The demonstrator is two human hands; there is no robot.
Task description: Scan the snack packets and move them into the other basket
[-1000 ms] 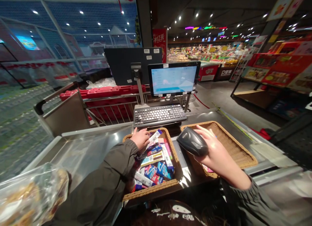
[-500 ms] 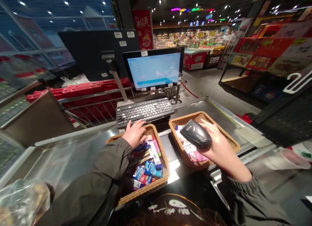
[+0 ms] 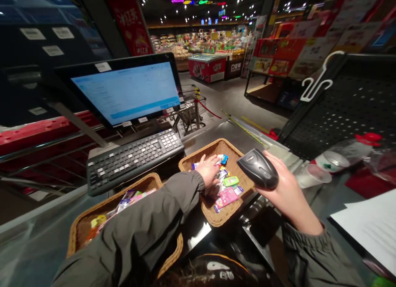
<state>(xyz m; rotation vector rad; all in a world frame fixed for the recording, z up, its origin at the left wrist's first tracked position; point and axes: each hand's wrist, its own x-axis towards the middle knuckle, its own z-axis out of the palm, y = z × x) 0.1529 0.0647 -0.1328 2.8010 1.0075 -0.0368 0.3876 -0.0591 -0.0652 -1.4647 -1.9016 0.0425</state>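
Note:
My left hand [image 3: 208, 171] reaches into the right wicker basket [image 3: 213, 217], its fingers spread and touching the small packets there. A pink packet [image 3: 228, 196] and a green item [image 3: 230, 181] lie beside it; a blue wrapper [image 3: 223, 158] sits near the fingertips. My right hand [image 3: 283, 184] grips a black barcode scanner [image 3: 258, 168], holding it over the basket's right edge. The left wicker basket [image 3: 72, 237] holds several more packets, partly covered by my left sleeve.
A black keyboard [image 3: 136, 159] and a lit monitor [image 3: 126, 93] stand at the left. Right of the baskets are a clear plastic cup [image 3: 314, 175], printed paper [image 3: 371, 229] and a black pegboard panel [image 3: 355, 101] with a white hanger [image 3: 317, 87].
My left hand has moved from the left basket into the right one. The view has turned to the right. The scanner stays in my right hand.

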